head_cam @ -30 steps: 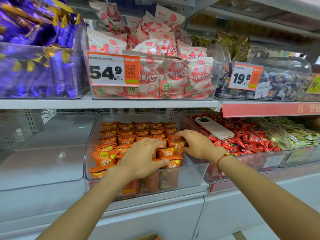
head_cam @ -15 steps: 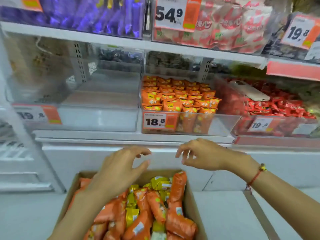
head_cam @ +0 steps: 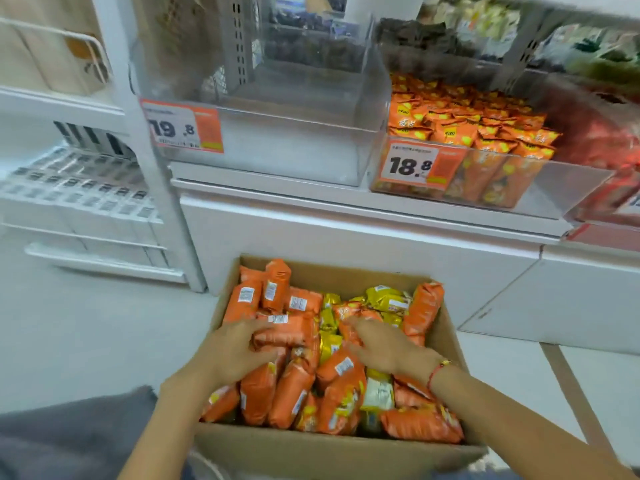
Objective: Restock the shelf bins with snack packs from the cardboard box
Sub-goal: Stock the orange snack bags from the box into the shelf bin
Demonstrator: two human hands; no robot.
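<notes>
We see a white shelf unit (head_cam: 346, 220) filling the upper part of the view, with clear bins standing side by side on it. The left clear bin (head_cam: 277, 133) carries a price tag (head_cam: 181, 128) reading 19.8 and shows nothing inside that we can make out. Just to its right, the second bin (head_cam: 540, 188) is stocked with rows of orange snack packs (head_cam: 460, 116) and bears a tag (head_cam: 420, 166) reading 18.8. Further right a bin of red packs (head_cam: 602, 147) is too blurred for us to read.

Below the shelf, on the pale floor, stands the open cardboard box (head_cam: 311, 448), heaped with orange packs (head_cam: 273, 289) and some yellow packs (head_cam: 384, 299) near the middle and right.

Both hands are down inside the box. The left hand (head_cam: 235, 348) lies over an orange pack (head_cam: 287, 329), fingers curled onto it; we cannot tell whether it grips the pack or only rests there. The right hand (head_cam: 388, 344) is spread flat, fingers released, on the packs near the centre. A red string bracelet (head_cam: 437, 370) circles the right wrist. A patch of grey cloth (head_cam: 69, 434) shows at lower left.
</notes>
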